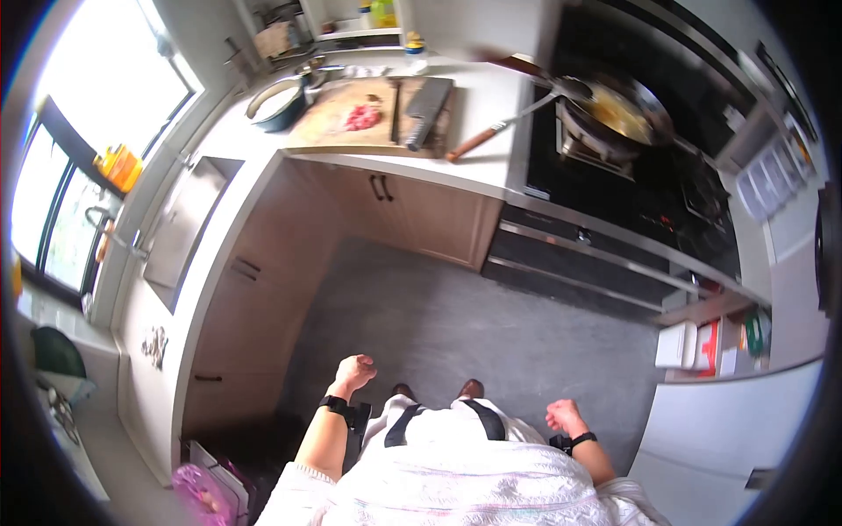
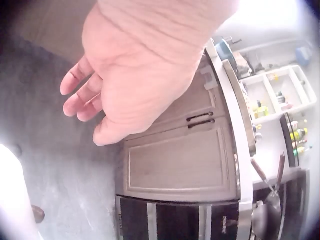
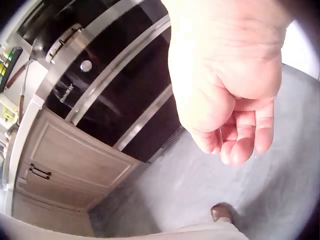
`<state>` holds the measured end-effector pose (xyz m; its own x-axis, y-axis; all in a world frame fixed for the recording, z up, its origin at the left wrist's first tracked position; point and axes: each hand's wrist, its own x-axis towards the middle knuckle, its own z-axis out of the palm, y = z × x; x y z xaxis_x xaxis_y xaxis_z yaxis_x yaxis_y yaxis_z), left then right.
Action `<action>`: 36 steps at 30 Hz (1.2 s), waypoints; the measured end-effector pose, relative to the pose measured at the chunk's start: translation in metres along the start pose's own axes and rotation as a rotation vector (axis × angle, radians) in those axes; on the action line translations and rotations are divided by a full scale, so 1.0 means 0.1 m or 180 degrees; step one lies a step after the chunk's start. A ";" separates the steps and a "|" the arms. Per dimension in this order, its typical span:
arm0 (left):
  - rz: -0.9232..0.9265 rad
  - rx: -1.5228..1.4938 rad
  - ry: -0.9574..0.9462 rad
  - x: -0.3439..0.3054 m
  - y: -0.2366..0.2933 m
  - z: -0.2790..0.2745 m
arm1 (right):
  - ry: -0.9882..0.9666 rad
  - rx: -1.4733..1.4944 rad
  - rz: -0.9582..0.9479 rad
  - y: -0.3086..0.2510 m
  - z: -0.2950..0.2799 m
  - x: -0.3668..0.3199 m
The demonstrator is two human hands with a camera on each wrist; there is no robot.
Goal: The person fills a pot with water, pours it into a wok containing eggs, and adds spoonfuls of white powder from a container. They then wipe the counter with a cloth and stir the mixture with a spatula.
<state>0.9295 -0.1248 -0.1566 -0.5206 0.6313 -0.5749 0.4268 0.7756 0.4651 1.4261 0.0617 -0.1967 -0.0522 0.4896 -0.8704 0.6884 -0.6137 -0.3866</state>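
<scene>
**Both hands free, standing back from the cabinet**

Left hand [image 1: 353, 373]: empty. Fingers relaxed, slightly bent and lying close together, gripping nothing. Held out in front of the body, well short of the cabinet [image 1: 421, 215]. In the left wrist view it hangs over the cabinet's two wood doors and their dark handles.

Right hand [image 1: 566, 414]: empty. Fingers curled loosely in toward the palm, nothing between them. Low and off to the right of the cabinet, in line with the black oven [image 1: 579, 263]. It is well apart from both.

A black strap [image 1: 334, 404] sits on each wrist.

Floor [image 1: 456, 324]: grey, running from the foot of the cabinet back to the person. Two brown shoes [image 1: 472, 387] show on it, between the hands.

The oven stands just beside the cabinet on its right, with steel bars across its front.

Counter [image 1: 487, 96]: white, lying over the cabinet.
- Cutting board [image 1: 351, 110] directly above the cabinet's left side, with a small heap of red meat [image 1: 362, 117] on it.
- Cleaver [image 1: 427, 110] lies on the board just right of the meat.
- Spatula [image 1: 513, 121] with a wooden handle lies right of the board, its far end reaching to the pan [image 1: 618, 110].

Stove [image 1: 614, 188]: above the oven, right of the cabinet. The pan sits on it with something yellowish inside.

A blue pot [image 1: 279, 103] touches the board's left end. The sink [image 1: 184, 223] is set into the counter run left of the cabinet, under the window.
</scene>
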 end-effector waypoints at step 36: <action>-0.0903 -0.0684 0.0089 1.58 -2.01 -1.56 | -0.1028 0.0277 -0.3098 -8.24 1.97 -0.88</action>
<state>0.6462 -0.1805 -0.2354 -0.6173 0.3882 -0.6843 0.0985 0.9011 0.4224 0.7209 0.4020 0.1383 -0.7603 0.6168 -0.2038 0.1898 -0.0892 -0.9778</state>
